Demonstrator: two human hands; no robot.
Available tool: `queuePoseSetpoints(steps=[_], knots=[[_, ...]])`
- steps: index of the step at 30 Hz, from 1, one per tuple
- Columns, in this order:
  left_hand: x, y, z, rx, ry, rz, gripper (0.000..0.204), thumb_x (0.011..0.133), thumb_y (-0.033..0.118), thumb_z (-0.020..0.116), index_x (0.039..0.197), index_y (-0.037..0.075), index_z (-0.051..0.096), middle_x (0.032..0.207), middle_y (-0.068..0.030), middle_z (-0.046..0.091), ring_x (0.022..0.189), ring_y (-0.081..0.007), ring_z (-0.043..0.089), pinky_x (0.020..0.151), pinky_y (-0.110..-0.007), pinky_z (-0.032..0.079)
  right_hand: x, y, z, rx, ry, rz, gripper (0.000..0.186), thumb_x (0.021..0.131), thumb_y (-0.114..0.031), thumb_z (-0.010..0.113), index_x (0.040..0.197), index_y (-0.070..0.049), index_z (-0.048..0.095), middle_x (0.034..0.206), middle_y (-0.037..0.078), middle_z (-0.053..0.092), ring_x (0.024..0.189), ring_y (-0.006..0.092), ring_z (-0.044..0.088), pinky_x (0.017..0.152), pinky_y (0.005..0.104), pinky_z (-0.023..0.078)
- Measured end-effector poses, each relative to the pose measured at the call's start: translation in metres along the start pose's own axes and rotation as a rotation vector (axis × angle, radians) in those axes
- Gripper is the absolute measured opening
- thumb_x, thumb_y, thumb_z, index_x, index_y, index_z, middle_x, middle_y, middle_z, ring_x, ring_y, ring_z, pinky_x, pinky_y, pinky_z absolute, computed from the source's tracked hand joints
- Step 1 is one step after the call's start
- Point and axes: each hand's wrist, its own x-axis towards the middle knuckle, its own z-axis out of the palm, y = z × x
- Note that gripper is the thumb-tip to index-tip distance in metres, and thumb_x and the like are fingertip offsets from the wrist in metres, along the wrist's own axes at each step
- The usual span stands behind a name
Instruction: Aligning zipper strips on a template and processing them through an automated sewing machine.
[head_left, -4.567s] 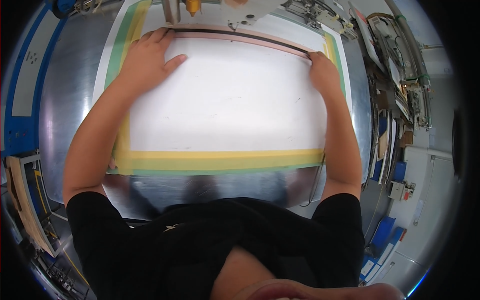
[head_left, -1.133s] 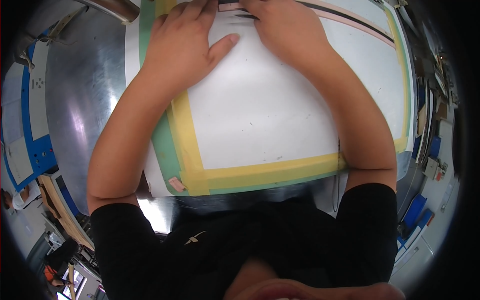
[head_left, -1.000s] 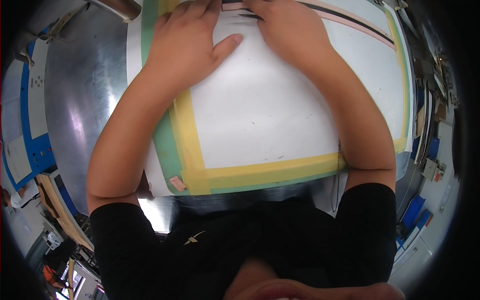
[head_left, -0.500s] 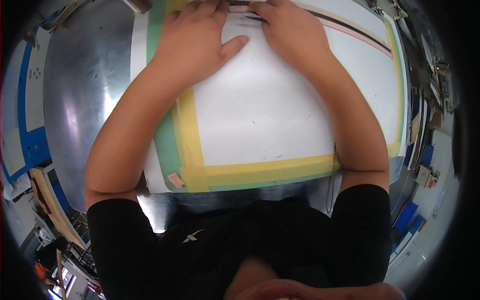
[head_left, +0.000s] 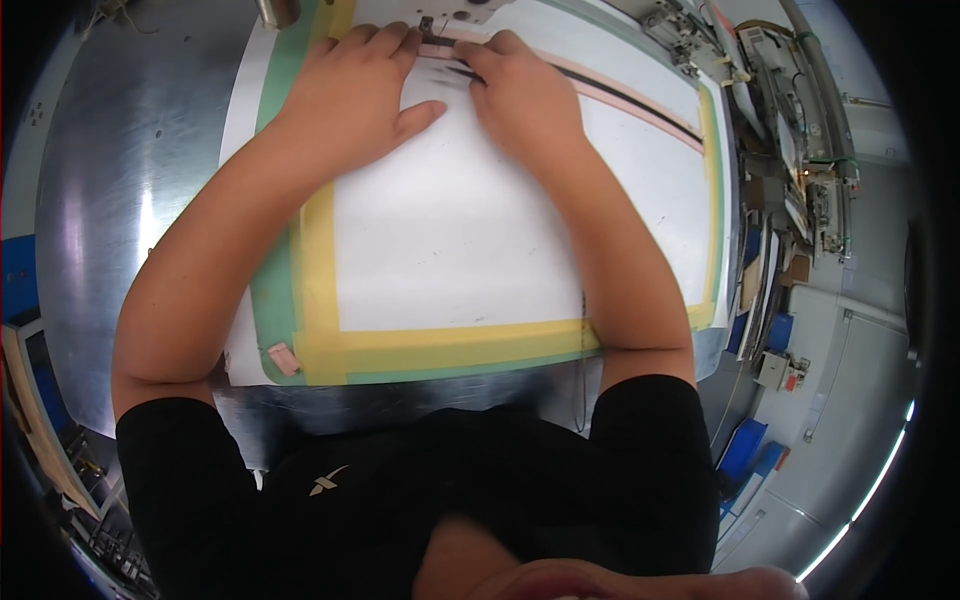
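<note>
A long pink strip with a black band point(head_left: 640, 105) runs from between my hands toward the right across a white sheet point(head_left: 450, 230). My left hand point(head_left: 360, 100) lies over the strip's left end, fingers extended side by side and thumb spread away on the sheet. Close by on the right, my right hand point(head_left: 525, 100) is closed, its index finger and thumb by the strip. A dark, thin pointed tool point(head_left: 462, 73) sticks out leftward from its fingers; the rest is hidden in the palm, so its kind is unclear. A small dark metal part point(head_left: 427, 27) stands just beyond the fingertips.
Yellow tape point(head_left: 450, 338) and green edging point(head_left: 275, 310) border the sheet. A small pink scrap point(head_left: 284, 358) sits at the near left corner. Bare metal tabletop point(head_left: 110, 200) extends left. Machine parts point(head_left: 680, 35) stand at the far right, with stacked boards point(head_left: 760, 280) beside the table.
The view has shifted, so the table appears farther left and more of its far side shows. Both hands stay at nearly the same spot on the strip.
</note>
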Motion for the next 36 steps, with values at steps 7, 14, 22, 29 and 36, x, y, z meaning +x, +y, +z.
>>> queuePoseSetpoints(steps=[7,14,22,29,36], knots=[[-0.001,0.004,-0.004,0.005,-0.063,-0.054,0.074,0.099,0.051,0.07,0.153,0.001,0.058,0.155,-0.016,0.06,0.141,-0.0344,0.057,0.116,-0.048,0.045,-0.003,0.008,-0.002,0.033,-0.042,0.029,0.043,0.097,-0.009,0.062,0.137,-0.02,0.074,0.129,0.006,0.07,0.112,0.0327,0.072,0.092,0.0462,0.06],[0.0,0.01,-0.007,0.027,-0.09,-0.082,0.074,0.101,0.051,0.066,0.154,0.001,0.056,0.155,-0.0159,0.059,0.143,-0.0336,0.055,0.117,-0.049,0.043,-0.019,0.03,-0.013,-0.005,-0.002,0.028,0.043,0.097,-0.008,0.062,0.137,-0.019,0.073,0.131,0.005,0.071,0.111,0.0311,0.074,0.091,0.0437,0.061],[0.009,0.025,0.0,0.032,-0.057,-0.022,0.066,0.102,0.048,0.065,0.15,0.002,0.059,0.155,-0.0151,0.059,0.146,-0.0315,0.052,0.117,-0.049,0.041,-0.018,0.029,-0.008,0.032,-0.028,0.017,0.045,0.099,-0.005,0.054,0.139,-0.016,0.072,0.132,0.006,0.068,0.114,0.0301,0.073,0.094,0.0447,0.06],[0.008,0.016,-0.003,0.085,-0.05,-0.011,0.065,0.102,0.048,0.064,0.149,0.002,0.059,0.151,-0.0157,0.061,0.144,-0.0323,0.053,0.117,-0.049,0.041,-0.027,0.055,-0.013,0.024,-0.042,0.119,0.045,0.098,-0.008,0.059,0.14,-0.018,0.071,0.136,0.004,0.069,0.118,0.0318,0.071,0.098,0.0459,0.059],[0.008,0.021,-0.009,0.087,-0.102,-0.045,0.068,0.103,0.05,0.063,0.149,0.001,0.059,0.154,-0.0171,0.059,0.144,-0.0326,0.054,0.118,-0.049,0.04,-0.059,0.122,-0.041,-0.042,-0.017,0.227,0.044,0.099,-0.008,0.059,0.141,-0.016,0.071,0.136,0.006,0.068,0.12,0.0329,0.069,0.101,0.0458,0.058]])
